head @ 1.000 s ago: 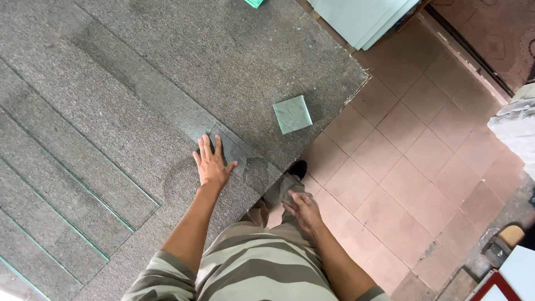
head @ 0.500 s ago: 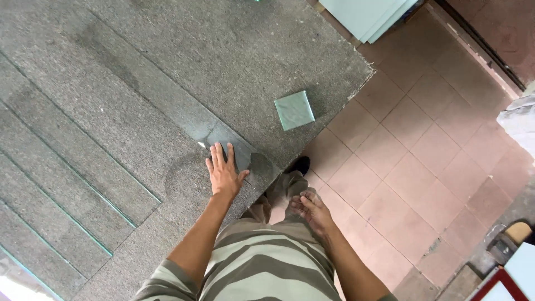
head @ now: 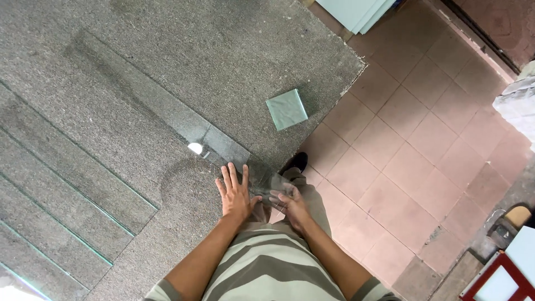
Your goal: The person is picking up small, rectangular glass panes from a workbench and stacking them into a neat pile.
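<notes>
A long, narrow strip of clear glass (head: 167,111) lies flat on the grey carpeted table (head: 234,50), its long axis running on a diagonal from the upper left of the frame down to the lower centre, where its near end juts past the table's edge toward the person. It is almost see-through — only its faint greenish edges, a darker tint over the carpet and one bright spot of reflected light near its lower part give it away. The left hand (head: 236,195) rests palm down on the strip's near end, fingers spread and pointing up the frame along the glass. The right hand (head: 291,204) sits just beside it, lower right of it, fingers curled at the overhanging end of the strip; whether they truly pinch the edge or only touch it cannot be told. So the glass stretches away up and left from both hands, which meet it only at its closest end. More glass strips (head: 61,206) lie parallel at the left of the frame. A small square pane (head: 286,109) of pale green glass sits apart, above and right of the hands, near the table's corner.
</notes>
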